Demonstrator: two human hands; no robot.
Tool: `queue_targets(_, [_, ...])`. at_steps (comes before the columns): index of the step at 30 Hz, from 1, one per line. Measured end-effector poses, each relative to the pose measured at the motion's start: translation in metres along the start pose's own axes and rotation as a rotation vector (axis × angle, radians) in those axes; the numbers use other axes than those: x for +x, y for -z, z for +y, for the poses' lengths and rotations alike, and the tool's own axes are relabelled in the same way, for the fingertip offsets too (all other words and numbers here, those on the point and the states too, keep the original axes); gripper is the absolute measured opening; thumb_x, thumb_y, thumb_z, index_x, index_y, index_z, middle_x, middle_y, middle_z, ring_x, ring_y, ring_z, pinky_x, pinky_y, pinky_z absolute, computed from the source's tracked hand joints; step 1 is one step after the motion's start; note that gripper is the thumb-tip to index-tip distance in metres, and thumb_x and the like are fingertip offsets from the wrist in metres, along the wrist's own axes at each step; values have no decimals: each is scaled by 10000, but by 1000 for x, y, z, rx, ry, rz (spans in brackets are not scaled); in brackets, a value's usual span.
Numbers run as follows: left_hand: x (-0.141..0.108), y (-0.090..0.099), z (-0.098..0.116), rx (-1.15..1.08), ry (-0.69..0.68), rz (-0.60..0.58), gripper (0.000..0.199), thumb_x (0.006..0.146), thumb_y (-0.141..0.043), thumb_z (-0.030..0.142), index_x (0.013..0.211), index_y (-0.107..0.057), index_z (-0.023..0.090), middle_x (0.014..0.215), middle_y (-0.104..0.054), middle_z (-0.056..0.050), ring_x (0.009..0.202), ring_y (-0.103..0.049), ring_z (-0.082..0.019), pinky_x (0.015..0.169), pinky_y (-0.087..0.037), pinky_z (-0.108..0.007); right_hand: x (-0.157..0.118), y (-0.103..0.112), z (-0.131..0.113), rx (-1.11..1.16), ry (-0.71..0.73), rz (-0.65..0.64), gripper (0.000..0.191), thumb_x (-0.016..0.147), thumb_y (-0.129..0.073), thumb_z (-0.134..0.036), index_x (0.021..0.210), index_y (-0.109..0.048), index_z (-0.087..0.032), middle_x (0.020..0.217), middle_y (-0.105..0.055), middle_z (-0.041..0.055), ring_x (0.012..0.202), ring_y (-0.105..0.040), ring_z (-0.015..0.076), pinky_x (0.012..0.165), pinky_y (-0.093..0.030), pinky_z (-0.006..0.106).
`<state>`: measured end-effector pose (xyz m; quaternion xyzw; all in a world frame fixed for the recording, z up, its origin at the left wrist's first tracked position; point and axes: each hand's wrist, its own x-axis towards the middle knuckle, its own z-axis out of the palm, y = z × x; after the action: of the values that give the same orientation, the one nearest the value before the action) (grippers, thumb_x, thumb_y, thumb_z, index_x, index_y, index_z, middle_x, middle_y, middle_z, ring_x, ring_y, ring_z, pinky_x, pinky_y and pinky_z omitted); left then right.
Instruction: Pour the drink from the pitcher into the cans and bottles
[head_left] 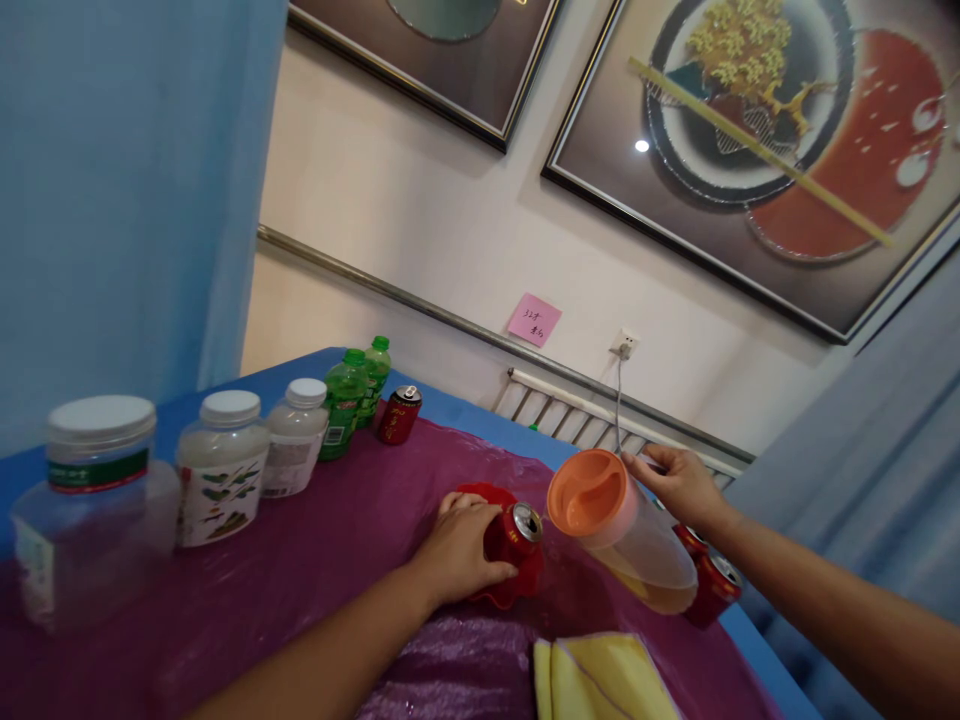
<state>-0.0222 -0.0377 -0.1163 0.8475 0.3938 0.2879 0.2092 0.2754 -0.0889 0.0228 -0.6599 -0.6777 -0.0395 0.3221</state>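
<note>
Head view: the left hand grips the red drink can over a scalloped dish; right of the can, the right hand holds the tilted orange-lidded pitcher. Pouring seems in hand; the next move likely calls for steadying the can.

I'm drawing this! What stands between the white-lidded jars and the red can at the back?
In the head view, two green bottles stand between the jars and the can.

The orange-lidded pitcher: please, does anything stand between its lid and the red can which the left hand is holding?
Nothing visible stands between the pitcher and the red can; only a small open gap shows. The left hand grips the can's side, leaving its top uncovered, and the red dish shows lower down.
</note>
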Motion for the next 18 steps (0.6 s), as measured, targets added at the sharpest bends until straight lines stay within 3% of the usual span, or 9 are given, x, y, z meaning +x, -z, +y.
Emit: queue_targets(18, [0,-1,-2,5,-5,-2,646,593,-856,515,1162,-692,256,1214,-705,-74,1205,-569,-337,1104,-341,-471,-3,0,-8,35,-21,-24,545,823,-537,-652,560,-276,-252,553,-216,-63,506,-222,102,461,-189,257])
